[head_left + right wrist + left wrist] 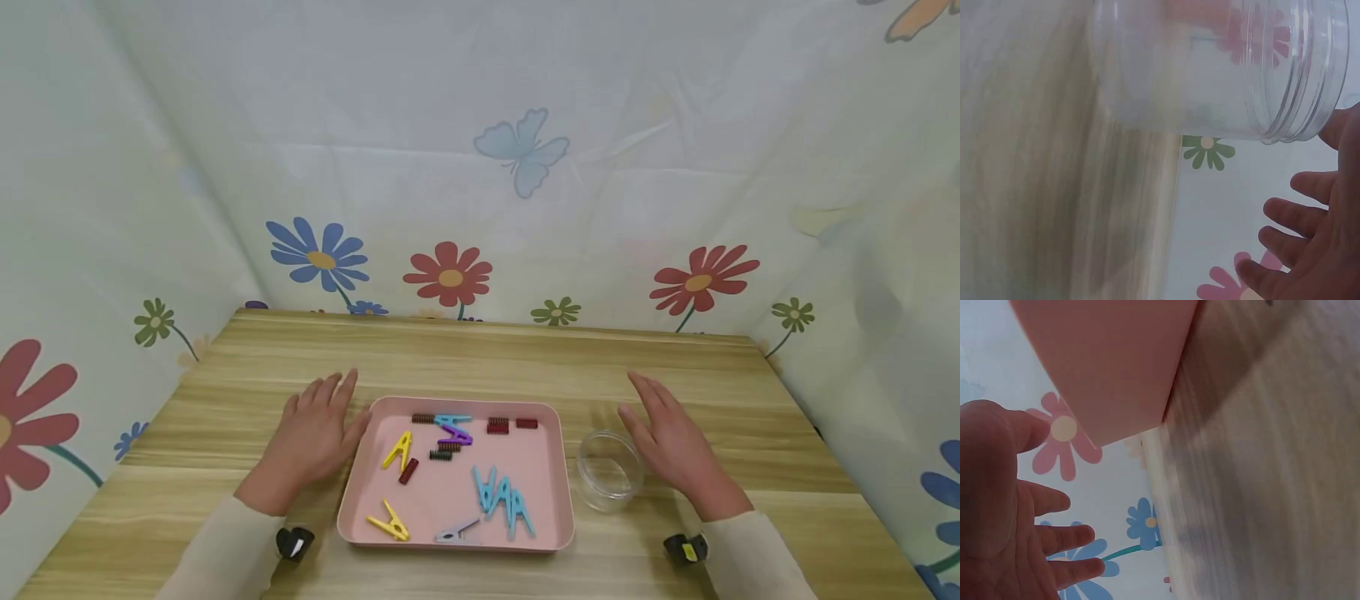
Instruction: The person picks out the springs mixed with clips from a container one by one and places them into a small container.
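Observation:
A pink tray (438,487) lies on the table. In it are yellow pegs (390,525), light blue pegs (502,497), a purple peg (456,435), a pale lavender peg (456,532) and several small coil springs (408,472) in dark red, brown and dark green. My left hand (315,429) is at the tray's left side, fingers spread, holding nothing. To the right of the tray stands a clear round jar (609,471) without a lid. Just right of that jar is my right hand (675,442), its fingers extended and gripping nothing; the right wrist view shows the thumb near the jar's rim (1310,75).
The wood-grain table (480,358) ends at the back against a white curtain (375,167) printed with flowers and a butterfly. Similar cloth hangs along the left and right sides. Each wrist wears a small black camera band (295,543).

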Motion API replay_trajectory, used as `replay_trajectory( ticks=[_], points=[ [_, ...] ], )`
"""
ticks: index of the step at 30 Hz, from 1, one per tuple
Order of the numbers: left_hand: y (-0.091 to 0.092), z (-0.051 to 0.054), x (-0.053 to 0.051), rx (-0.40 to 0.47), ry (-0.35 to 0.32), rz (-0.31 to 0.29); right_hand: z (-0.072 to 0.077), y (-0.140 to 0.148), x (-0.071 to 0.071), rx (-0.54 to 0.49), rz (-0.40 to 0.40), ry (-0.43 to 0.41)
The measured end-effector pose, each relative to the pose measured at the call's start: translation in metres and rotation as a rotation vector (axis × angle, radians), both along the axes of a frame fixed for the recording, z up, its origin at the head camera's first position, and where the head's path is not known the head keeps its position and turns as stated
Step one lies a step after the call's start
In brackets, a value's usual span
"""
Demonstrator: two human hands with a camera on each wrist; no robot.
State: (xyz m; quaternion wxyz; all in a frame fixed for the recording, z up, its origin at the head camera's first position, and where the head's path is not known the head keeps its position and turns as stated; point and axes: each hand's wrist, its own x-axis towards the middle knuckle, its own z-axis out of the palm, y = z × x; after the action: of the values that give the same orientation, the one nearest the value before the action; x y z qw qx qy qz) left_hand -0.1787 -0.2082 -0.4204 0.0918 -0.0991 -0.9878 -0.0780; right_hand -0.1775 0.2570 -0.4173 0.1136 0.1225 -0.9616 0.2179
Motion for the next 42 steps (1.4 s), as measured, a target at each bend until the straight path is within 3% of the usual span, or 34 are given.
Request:
replay_trajectory(
  ticks=[5, 21, 36, 42],
  points=[
    [0.004, -0.002, 0.003, -0.015, -0.010, 0.017, -0.004, 0.001, 0.005, -0.035, -0.015, -0.069],
    [0.010, -0.011, 0.009, 0.024, -0.039, -0.019, -0.001, -0.005, 0.019, -0.125, 0.036, -0.148],
    [0.013, -0.014, 0.013, 0.036, -0.027, -0.081, -0.004, -0.010, 0.029, -0.154, 0.106, -0.130],
    [0.014, -0.015, 0.015, 0.041, -0.053, -0.095, -0.004, -0.012, 0.033, -0.136, 0.117, -0.141]
  ],
)
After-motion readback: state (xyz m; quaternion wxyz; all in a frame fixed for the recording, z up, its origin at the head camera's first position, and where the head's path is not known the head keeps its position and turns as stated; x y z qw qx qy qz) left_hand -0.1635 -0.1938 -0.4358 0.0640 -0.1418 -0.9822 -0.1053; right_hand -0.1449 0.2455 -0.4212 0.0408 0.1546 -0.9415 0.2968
